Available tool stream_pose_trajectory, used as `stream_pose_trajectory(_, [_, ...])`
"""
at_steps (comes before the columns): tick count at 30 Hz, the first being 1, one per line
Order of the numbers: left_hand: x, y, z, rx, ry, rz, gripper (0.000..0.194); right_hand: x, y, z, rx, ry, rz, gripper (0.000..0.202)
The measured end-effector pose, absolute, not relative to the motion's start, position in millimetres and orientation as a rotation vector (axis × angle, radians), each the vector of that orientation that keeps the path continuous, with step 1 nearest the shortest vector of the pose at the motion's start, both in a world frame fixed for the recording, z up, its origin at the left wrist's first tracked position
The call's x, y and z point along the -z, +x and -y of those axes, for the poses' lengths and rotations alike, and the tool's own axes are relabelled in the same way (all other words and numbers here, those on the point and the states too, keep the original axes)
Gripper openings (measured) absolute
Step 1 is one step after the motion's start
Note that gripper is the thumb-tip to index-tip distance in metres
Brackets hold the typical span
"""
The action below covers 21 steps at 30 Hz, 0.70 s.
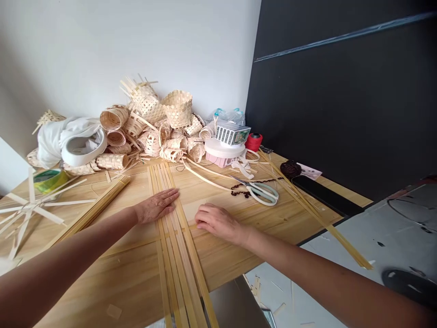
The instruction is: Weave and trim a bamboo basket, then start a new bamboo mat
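Note:
Several long, pale bamboo strips lie side by side on the wooden table, running from its far part past the front edge. My left hand rests flat across them with its fingers stretched out. Nearer to me, a thin cross strip passes crosswise through the long ones. Just right of the strips is my right hand, fingers curled together, at the right end of the cross strip. The fingertips partly hide that end. Left of my left hand lies a bundle of strips.
Woven baskets are heaped along the wall. Scissors and a dark chain lie right of centre. A red thread spool, a white round container and a black bar stand or lie farther back. A star of strips lies left.

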<state>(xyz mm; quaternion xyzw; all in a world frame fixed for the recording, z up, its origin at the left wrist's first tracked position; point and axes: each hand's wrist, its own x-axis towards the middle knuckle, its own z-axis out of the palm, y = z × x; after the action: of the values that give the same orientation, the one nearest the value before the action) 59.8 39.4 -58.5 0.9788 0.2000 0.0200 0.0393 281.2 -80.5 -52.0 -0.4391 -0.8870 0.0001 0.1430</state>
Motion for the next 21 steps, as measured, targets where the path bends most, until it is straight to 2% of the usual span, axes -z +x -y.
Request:
stream_pose_trajectory(3, [59,59,-39,-0.091,2.999,-0.625,0.052,46,287,76,0.009,-1.324,2.522,0.007])
stream_pose_trajectory(7, [59,60,-38,-0.103,3.0,-0.623,0.052,42,329,61,0.192,-1.663,2.235,0.015])
stream_pose_trajectory(11, [58,60,-37,-0.121,2.999,-0.611,0.051,48,376,42,0.216,-1.999,2.068,0.047])
stream_pose_trajectory(15, [57,60,-36,-0.141,3.006,-0.614,0.05,57,397,26,0.14,-2.05,2.065,0.041])
stream_pose_trajectory(21, [59,60,-36,-0.121,3.013,-0.626,0.052,51,399,9,0.204,-2.078,1.917,0.035])
